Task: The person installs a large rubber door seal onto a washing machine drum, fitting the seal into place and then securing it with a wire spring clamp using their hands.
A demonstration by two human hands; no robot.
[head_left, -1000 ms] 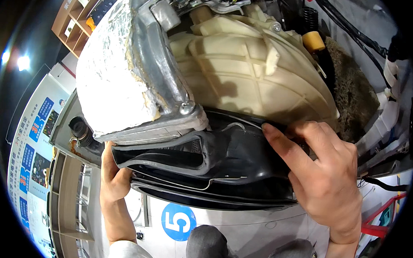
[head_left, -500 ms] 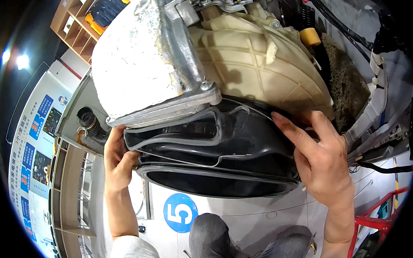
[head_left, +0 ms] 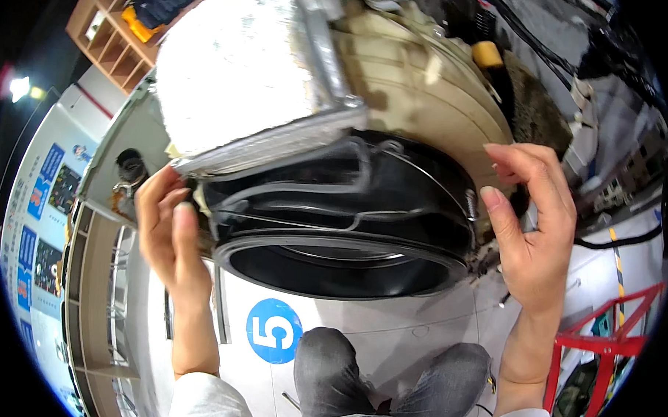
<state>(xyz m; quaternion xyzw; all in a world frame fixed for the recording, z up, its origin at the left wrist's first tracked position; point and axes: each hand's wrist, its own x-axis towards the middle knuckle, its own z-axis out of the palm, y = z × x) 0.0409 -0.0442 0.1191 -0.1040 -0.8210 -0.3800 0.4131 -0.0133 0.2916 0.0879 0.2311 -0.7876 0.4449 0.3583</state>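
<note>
Two open hands (left hand (head_left: 172, 240), right hand (head_left: 535, 234)) flank ring-shaped black rubber gasket (head_left: 334, 201), already against cream plastic tub (head_left: 426, 101), thin silver wire (head_left: 289, 223) across it; remainder unclear.

The black gasket (head_left: 412, 193) looks like smooth, glossy rubber, and the thin wire (head_left: 432, 176) on it like bare, shiny metal. The box-shaped cover (head_left: 235, 80) has a bright foil skin over a flange (head_left: 277, 149) of dull, silvery metal, while the cream tub (head_left: 419, 97) looks like smooth, satiny plastic and the brownish block (head_left: 539, 116) rough, matt and fibrous. The trousers (head_left: 328, 374) are matt grey cloth, the frame (head_left: 607, 345) seems red-painted metal, and the shelf unit (head_left: 104, 40) looks like smooth wood.
</note>
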